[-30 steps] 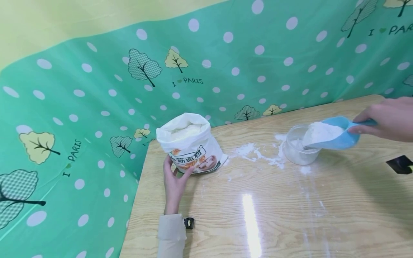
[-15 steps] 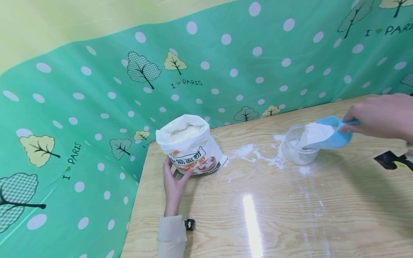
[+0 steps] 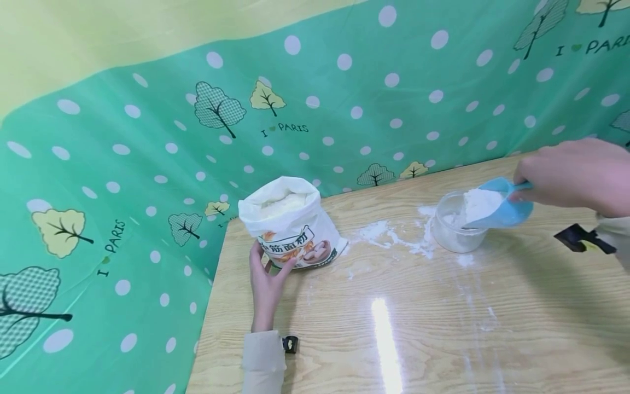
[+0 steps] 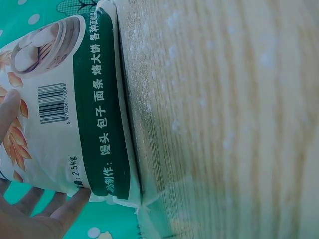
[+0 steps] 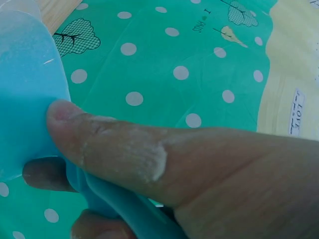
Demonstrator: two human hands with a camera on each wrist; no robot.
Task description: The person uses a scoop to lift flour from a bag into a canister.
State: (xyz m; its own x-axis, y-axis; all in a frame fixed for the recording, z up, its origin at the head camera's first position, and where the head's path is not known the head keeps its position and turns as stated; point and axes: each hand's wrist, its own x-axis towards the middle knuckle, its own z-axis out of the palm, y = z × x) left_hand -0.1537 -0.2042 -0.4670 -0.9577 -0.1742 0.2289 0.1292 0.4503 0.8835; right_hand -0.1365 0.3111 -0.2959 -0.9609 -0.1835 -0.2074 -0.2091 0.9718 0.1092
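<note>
In the head view, an open white flour bag (image 3: 305, 241) stands at the left, with flour (image 3: 284, 206) showing in its mouth. My left hand (image 3: 266, 282) grips its lower left corner, thumb across the printed front and fingers along the side; the left wrist view shows the printed bag (image 4: 52, 99) between thumb and fingers. At the right, my right hand (image 3: 573, 172) holds a blue scoop (image 3: 514, 210) by its handle. Flour heaped in the scoop (image 3: 481, 205) tips over a clear round tub (image 3: 460, 241). Flour dusts the right thumb (image 5: 114, 144).
Spilled flour (image 3: 379, 232) lies on the wooden table (image 3: 334, 328) between bag and tub, with fainter streaks in front of the tub. A green dotted cloth (image 3: 344, 137) hangs behind the table and along its left side. A light strip reflects off the tabletop.
My right hand has moved left with the scoop, bringing it further over the tub. My left hand and the flour bag have stayed in place.
</note>
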